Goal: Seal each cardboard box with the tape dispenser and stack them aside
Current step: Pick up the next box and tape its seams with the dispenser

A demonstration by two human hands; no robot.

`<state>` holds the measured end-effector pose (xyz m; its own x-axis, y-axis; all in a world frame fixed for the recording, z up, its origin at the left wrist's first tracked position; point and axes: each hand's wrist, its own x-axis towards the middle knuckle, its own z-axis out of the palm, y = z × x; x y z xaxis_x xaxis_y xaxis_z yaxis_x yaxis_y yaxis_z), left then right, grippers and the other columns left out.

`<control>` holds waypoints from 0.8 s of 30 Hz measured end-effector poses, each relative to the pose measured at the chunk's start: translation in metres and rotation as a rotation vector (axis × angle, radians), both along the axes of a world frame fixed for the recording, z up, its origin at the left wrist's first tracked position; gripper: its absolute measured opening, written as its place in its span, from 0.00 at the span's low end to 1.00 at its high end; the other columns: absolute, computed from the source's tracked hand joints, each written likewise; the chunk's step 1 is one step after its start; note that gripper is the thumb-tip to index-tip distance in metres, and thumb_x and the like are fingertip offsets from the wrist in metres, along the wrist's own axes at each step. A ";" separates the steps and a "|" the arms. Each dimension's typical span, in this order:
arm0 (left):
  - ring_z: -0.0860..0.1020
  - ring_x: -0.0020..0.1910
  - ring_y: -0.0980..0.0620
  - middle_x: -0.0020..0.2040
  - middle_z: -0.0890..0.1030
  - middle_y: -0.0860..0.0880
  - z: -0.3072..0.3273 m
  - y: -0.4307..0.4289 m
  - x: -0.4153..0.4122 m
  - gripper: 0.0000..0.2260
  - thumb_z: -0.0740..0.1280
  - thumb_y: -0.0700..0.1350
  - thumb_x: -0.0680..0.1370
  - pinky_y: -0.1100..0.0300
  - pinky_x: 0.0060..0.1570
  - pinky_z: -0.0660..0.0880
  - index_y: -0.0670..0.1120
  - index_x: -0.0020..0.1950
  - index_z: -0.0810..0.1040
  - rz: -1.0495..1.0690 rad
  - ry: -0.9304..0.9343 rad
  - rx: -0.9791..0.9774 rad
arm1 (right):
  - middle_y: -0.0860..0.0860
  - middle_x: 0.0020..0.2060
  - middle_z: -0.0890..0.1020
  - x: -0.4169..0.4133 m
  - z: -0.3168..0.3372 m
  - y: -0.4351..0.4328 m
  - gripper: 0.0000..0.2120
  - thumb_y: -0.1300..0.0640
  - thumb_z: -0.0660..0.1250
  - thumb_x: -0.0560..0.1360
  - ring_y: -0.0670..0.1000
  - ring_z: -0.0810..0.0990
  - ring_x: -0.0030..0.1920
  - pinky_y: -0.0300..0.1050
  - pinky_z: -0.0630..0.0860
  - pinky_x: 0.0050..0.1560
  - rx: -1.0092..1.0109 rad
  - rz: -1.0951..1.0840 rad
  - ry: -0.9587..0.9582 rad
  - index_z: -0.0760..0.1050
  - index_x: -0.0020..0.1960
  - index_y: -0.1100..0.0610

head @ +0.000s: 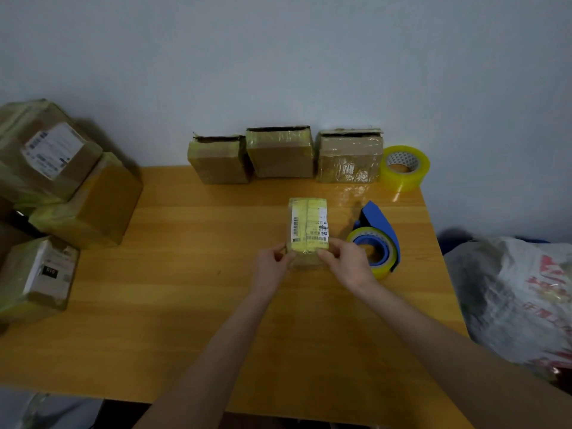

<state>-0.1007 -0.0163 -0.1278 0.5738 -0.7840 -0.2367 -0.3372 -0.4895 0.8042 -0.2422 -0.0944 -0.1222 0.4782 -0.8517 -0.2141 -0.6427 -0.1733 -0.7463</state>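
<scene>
Two bare arms are seen reaching in from the near edge of the bench (pixel 185 274). A small box (pixel 308 224) is held between the hands near the middle of the bench. Its near left corner is pinched by the left hand (pixel 272 261). Its near right corner is gripped by the right hand (pixel 346 261), with the fingers curled round it. The top of the small box is covered with yellow tape and a white label with bar codes.

The blue tape dispenser (pixel 379 239) is set down just beside the small box, on its right. It is partly hidden by the right hand, and it cannot be told if they touch.

Three brown boxes (pixel 280 154) are lined up side by side along the far edge, against the wall (pixel 278 57). Dark gaps are seen along their tops. A spare tape roll (pixel 404 165) is placed at the far right corner, next to the last of them.

A pile of taped boxes (pixel 52 181) is stacked at the left edge. A crinkled plastic bag (pixel 520 295) is seen past the right edge.
</scene>
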 end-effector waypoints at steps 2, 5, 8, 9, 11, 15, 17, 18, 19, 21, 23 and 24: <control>0.76 0.32 0.61 0.35 0.79 0.56 -0.002 0.001 0.003 0.14 0.68 0.42 0.77 0.71 0.33 0.73 0.47 0.64 0.78 -0.001 0.005 -0.010 | 0.49 0.45 0.83 0.001 -0.005 -0.001 0.17 0.56 0.65 0.79 0.46 0.78 0.41 0.37 0.75 0.40 0.007 -0.037 -0.012 0.74 0.68 0.54; 0.75 0.30 0.64 0.32 0.77 0.60 -0.005 0.004 0.004 0.15 0.70 0.41 0.75 0.76 0.31 0.71 0.48 0.61 0.80 -0.027 -0.063 -0.059 | 0.45 0.38 0.79 0.003 -0.013 -0.001 0.18 0.59 0.69 0.76 0.43 0.76 0.36 0.33 0.74 0.36 -0.039 -0.078 -0.008 0.75 0.66 0.54; 0.72 0.30 0.62 0.32 0.74 0.58 -0.012 0.001 0.004 0.13 0.74 0.44 0.72 0.73 0.30 0.70 0.48 0.56 0.80 -0.051 -0.187 -0.032 | 0.44 0.37 0.76 0.004 -0.017 -0.002 0.18 0.55 0.72 0.73 0.45 0.75 0.37 0.37 0.75 0.38 -0.148 -0.070 0.093 0.76 0.61 0.56; 0.71 0.31 0.62 0.33 0.73 0.58 -0.014 -0.001 0.004 0.13 0.75 0.45 0.71 0.72 0.30 0.69 0.48 0.53 0.77 -0.044 -0.208 -0.001 | 0.45 0.38 0.76 0.005 -0.017 -0.003 0.18 0.53 0.73 0.73 0.46 0.76 0.38 0.40 0.77 0.39 -0.162 -0.056 0.136 0.76 0.60 0.56; 0.73 0.37 0.59 0.39 0.73 0.55 -0.017 -0.005 0.003 0.19 0.77 0.46 0.69 0.71 0.31 0.69 0.48 0.51 0.69 -0.038 -0.216 0.058 | 0.48 0.43 0.79 0.005 -0.015 -0.007 0.23 0.48 0.74 0.71 0.50 0.79 0.42 0.47 0.80 0.43 -0.159 0.004 0.243 0.72 0.60 0.56; 0.72 0.61 0.47 0.65 0.69 0.45 -0.018 -0.014 0.008 0.39 0.78 0.52 0.66 0.54 0.55 0.73 0.46 0.71 0.62 -0.173 -0.300 0.078 | 0.54 0.62 0.75 0.008 -0.008 -0.017 0.44 0.37 0.73 0.66 0.56 0.79 0.56 0.53 0.80 0.49 -0.241 0.129 0.280 0.57 0.74 0.51; 0.70 0.66 0.46 0.72 0.65 0.44 -0.016 -0.018 0.012 0.42 0.73 0.54 0.71 0.50 0.61 0.72 0.48 0.78 0.54 -0.305 -0.311 0.021 | 0.53 0.59 0.78 0.014 -0.004 -0.017 0.45 0.34 0.69 0.68 0.55 0.80 0.52 0.52 0.80 0.46 -0.271 0.189 0.292 0.54 0.77 0.48; 0.71 0.66 0.45 0.74 0.65 0.43 -0.015 -0.019 0.014 0.40 0.71 0.54 0.73 0.49 0.62 0.72 0.49 0.78 0.52 -0.359 -0.320 0.015 | 0.53 0.54 0.80 0.017 -0.004 -0.017 0.43 0.34 0.67 0.69 0.53 0.80 0.47 0.50 0.80 0.43 -0.286 0.200 0.303 0.55 0.77 0.49; 0.73 0.65 0.44 0.74 0.65 0.42 -0.016 -0.019 0.015 0.38 0.69 0.52 0.75 0.50 0.62 0.72 0.49 0.78 0.52 -0.392 -0.338 0.013 | 0.52 0.48 0.81 0.019 -0.004 -0.018 0.42 0.34 0.66 0.70 0.52 0.79 0.42 0.48 0.79 0.40 -0.298 0.199 0.304 0.56 0.77 0.49; 0.77 0.60 0.45 0.72 0.68 0.42 -0.018 -0.017 0.015 0.35 0.69 0.48 0.76 0.54 0.59 0.72 0.48 0.78 0.54 -0.396 -0.355 -0.022 | 0.52 0.43 0.81 0.019 -0.006 -0.020 0.41 0.35 0.66 0.71 0.50 0.76 0.37 0.46 0.78 0.38 -0.309 0.210 0.294 0.56 0.77 0.50; 0.78 0.58 0.45 0.72 0.69 0.42 -0.022 -0.014 0.014 0.35 0.70 0.45 0.76 0.54 0.58 0.73 0.49 0.77 0.54 -0.379 -0.345 -0.052 | 0.52 0.43 0.81 0.013 -0.010 -0.023 0.40 0.38 0.66 0.72 0.48 0.74 0.36 0.43 0.76 0.37 -0.300 0.242 0.292 0.55 0.78 0.50; 0.78 0.58 0.44 0.72 0.69 0.43 -0.023 -0.013 0.013 0.36 0.70 0.44 0.75 0.53 0.58 0.73 0.50 0.77 0.53 -0.372 -0.342 -0.059 | 0.52 0.42 0.81 0.011 -0.011 -0.023 0.39 0.39 0.66 0.73 0.48 0.74 0.36 0.42 0.75 0.38 -0.294 0.256 0.296 0.53 0.78 0.49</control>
